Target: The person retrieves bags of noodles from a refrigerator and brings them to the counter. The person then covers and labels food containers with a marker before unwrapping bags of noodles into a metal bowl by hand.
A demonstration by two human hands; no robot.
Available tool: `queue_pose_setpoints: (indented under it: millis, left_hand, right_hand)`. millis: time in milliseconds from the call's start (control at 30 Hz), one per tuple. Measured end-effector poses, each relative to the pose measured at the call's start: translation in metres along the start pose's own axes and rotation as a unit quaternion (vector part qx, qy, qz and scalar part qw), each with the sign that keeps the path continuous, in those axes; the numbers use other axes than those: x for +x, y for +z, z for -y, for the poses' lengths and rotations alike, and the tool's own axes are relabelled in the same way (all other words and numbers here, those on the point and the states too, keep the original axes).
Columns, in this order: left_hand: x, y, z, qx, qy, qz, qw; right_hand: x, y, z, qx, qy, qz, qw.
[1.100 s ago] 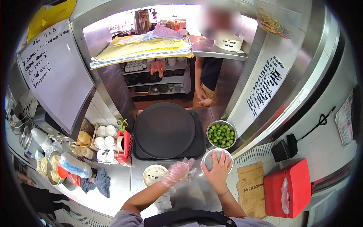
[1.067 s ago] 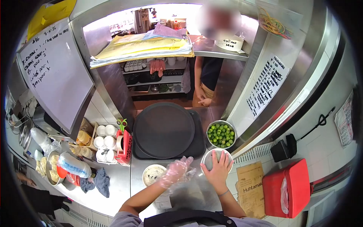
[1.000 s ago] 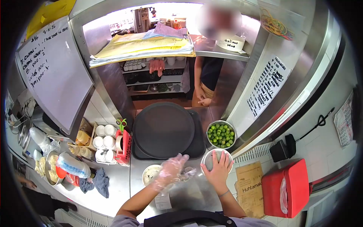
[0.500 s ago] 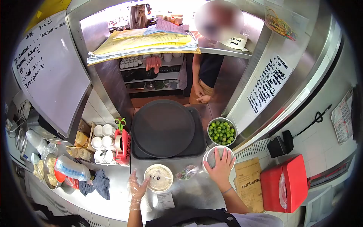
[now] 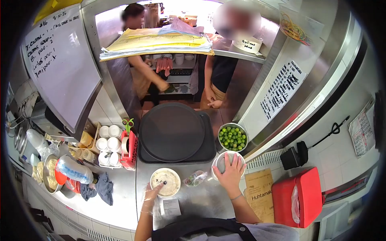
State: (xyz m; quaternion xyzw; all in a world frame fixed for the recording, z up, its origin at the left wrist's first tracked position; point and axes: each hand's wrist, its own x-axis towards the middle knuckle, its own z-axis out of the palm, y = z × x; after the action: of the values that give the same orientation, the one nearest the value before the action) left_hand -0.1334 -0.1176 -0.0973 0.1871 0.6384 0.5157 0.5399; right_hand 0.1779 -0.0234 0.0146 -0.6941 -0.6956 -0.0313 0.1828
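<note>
My left hand (image 5: 150, 197), in a clear plastic glove, is at the lower left edge of a round lidded tub (image 5: 165, 181) with handwriting on its lid. Its fingers are partly bunched, and a fingertip reaches over the lid; whether it grips the rim is unclear. My bare right hand (image 5: 230, 172) lies with fingers spread on top of a second round white-rimmed container (image 5: 219, 162). Between the two containers sits a small clear plastic bag (image 5: 195, 178) with something green and reddish inside. A printed slip (image 5: 171, 207) lies below the tub.
Black trays (image 5: 171, 132) are stacked ahead, with a bowl of green citrus (image 5: 232, 138) to their right. White cups (image 5: 109, 144) and a red holder (image 5: 129, 150) stand left. Two people are beyond the pass-through. A red bin (image 5: 297, 197) is at right.
My left hand has left the small bag and moved left to the tub. The bag now lies uncovered. My right hand stays on its container. Another person has appeared beyond the opening.
</note>
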Motion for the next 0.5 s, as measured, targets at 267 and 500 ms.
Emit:
queue_pose_setpoints:
  millis: [267,500]
  left_hand:
    - [-0.007,-0.001,-0.007,-0.025,0.017,0.025,0.999]
    - [-0.012,0.002,-0.019,0.036,-0.013,0.01,0.999]
  right_hand:
    - [-0.001,0.004,-0.002,0.005,0.001,-0.018,1.0]
    - [-0.001,0.003,-0.001,0.005,0.0,-0.023,1.0]
